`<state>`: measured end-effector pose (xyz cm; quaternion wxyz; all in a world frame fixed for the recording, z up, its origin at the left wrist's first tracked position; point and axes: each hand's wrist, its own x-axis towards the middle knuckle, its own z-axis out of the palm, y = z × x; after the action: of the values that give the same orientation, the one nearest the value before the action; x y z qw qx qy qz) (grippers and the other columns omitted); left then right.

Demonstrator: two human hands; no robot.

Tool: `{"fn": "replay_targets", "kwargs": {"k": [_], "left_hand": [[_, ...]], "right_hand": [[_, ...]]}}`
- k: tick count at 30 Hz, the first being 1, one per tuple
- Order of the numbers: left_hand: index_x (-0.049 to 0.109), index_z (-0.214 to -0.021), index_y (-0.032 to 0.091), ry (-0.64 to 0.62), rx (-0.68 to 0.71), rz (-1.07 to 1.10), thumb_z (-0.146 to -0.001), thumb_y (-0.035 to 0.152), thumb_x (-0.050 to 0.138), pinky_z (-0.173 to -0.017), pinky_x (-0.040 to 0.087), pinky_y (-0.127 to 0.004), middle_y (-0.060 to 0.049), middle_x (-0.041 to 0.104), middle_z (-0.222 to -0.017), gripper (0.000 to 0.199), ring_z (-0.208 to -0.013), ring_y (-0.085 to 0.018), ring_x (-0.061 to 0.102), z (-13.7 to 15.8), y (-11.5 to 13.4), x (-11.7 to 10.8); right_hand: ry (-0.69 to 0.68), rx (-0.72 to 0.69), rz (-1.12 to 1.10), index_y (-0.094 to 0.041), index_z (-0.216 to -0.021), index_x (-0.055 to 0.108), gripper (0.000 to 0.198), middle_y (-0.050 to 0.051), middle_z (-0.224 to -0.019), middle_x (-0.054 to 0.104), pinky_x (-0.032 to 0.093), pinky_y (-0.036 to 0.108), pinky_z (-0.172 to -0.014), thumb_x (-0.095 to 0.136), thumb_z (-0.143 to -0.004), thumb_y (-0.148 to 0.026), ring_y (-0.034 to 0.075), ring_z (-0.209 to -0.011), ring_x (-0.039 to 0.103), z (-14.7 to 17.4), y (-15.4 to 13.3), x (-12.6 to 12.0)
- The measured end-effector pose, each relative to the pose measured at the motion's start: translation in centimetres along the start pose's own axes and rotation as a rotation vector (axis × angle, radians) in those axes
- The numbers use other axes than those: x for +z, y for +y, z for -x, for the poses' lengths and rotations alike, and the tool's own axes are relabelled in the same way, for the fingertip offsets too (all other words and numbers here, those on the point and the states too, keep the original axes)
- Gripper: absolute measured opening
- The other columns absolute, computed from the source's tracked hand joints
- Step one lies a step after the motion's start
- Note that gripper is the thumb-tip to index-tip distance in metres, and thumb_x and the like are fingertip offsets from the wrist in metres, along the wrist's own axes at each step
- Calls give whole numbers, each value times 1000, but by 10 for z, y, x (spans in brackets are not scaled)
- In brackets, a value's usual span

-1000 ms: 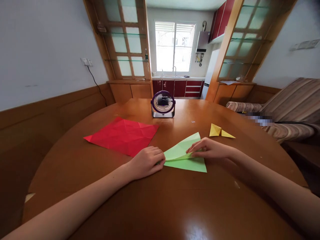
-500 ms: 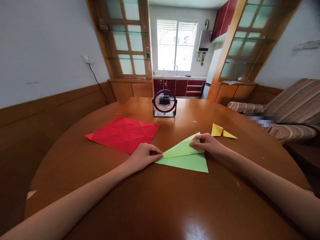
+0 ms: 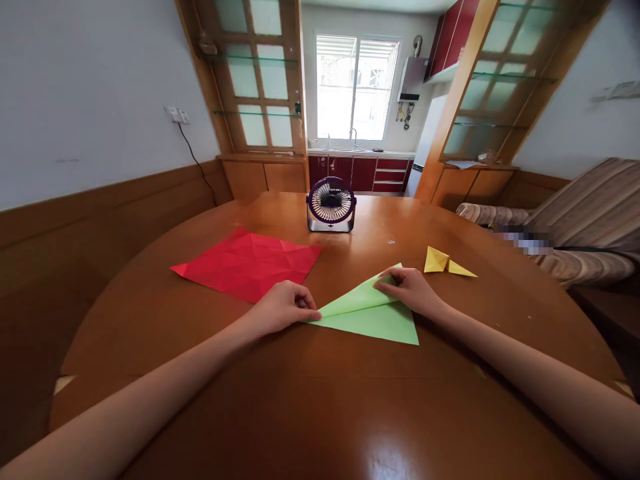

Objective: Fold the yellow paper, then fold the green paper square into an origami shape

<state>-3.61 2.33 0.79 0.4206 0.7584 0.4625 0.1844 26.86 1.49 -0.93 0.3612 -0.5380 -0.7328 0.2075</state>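
A light green sheet of paper (image 3: 377, 323) lies on the wooden table, its far side folded over into a long flap that narrows to a point at the left. My left hand (image 3: 286, 308) pinches that pointed left corner between thumb and fingers. At the wider right end, my right hand (image 3: 407, 289) grips the folded flap, thumb and fingers closed on its upper part. Just beyond my left hand lies a creased red sheet of paper (image 3: 250, 260), spread out flat. A small folded yellow paper piece (image 3: 438, 260) rests past my right hand.
The round wooden table (image 3: 310, 413) fills the foreground. A small purple desk fan (image 3: 331, 202) stands at its far side, facing me. To the right is a striped sofa (image 3: 590, 207). A black cable (image 3: 191, 157) hangs from a wall socket at the left.
My left hand has slid slightly left and down along the paper's pointed corner. My right hand has shifted a little left with the flap. The view has moved slightly.
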Motion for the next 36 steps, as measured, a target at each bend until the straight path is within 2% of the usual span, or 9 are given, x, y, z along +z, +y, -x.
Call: {"fn": "replay_targets", "kwargs": {"k": [7, 11, 15, 23, 26, 28, 31, 33, 36], "left_hand": [[67, -70, 14, -2, 19, -18, -66, 43, 74, -52, 37, -22, -1, 63, -65, 30, -60, -13, 55, 1, -1, -1], [70, -74, 14, -3, 59, -3, -68, 41, 73, -53, 36, -22, 0, 61, -63, 27, -60, -13, 53, 1, -1, 1], [73, -78, 14, -10, 57, 3, -69, 38, 71, -56, 38, -23, -2, 64, -68, 26, -63, -14, 55, 2, 3, 1], [73, -81, 14, 16, 72, -53, -71, 34, 68, -59, 43, -25, -4, 67, -73, 23, -67, -16, 58, 2, 5, 1], [73, -98, 16, 51, 156, -96, -73, 27, 66, -68, 49, -29, -6, 69, -91, 28, -78, -18, 62, 3, 3, 2], [70, -112, 20, 55, 272, -147, -78, 21, 61, -82, 51, -33, -8, 67, -114, 36, -98, -22, 63, 3, 2, 5], [62, -127, 25, 34, 451, -275, -88, 16, 47, -105, 41, -42, -6, 51, -143, 42, -130, -23, 48, 5, 3, 15], [53, -136, 25, 16, 514, -380, -95, 20, 42, -113, 32, -46, -5, 39, -151, 43, -138, -23, 38, 7, 5, 25], [39, -145, 21, -20, 530, -510, -99, 39, 42, -119, 19, -47, -8, 28, -156, 50, -145, -23, 24, 9, 8, 38]], "right_hand": [[49, -97, 158, -19, -96, 68, 24, 0, -73, 65, 40, 25, -59, 61, -82, -38, 14, -62, 53, -1, -5, 6], [59, -90, 193, -20, -105, 64, 27, 1, -80, 65, 43, 26, -63, 61, -83, -36, 15, -65, 55, -1, -6, 8], [64, -83, 221, -19, -110, 61, 31, 4, -88, 66, 45, 29, -69, 61, -83, -34, 17, -71, 58, -2, -6, 9], [89, -68, 228, -20, -115, 58, 36, 5, -91, 67, 47, 31, -73, 62, -83, -34, 20, -78, 62, -2, -3, 12], [87, -65, 232, -20, -116, 58, 36, 6, -93, 67, 47, 31, -72, 62, -83, -34, 20, -77, 62, -2, -3, 13], [87, -64, 236, -20, -116, 58, 35, 6, -94, 67, 47, 31, -71, 61, -84, -34, 19, -76, 62, -2, -3, 13], [89, -72, 234, -19, -115, 59, 34, 6, -93, 67, 48, 31, -72, 62, -83, -33, 20, -79, 62, -2, -4, 13], [88, -84, 222, -19, -114, 59, 33, 6, -94, 68, 48, 31, -73, 62, -83, -33, 20, -80, 63, -2, -4, 14], [93, -118, 205, -20, -113, 59, 32, 7, -101, 69, 49, 33, -76, 61, -84, -32, 21, -83, 64, -2, -1, 15]]}}
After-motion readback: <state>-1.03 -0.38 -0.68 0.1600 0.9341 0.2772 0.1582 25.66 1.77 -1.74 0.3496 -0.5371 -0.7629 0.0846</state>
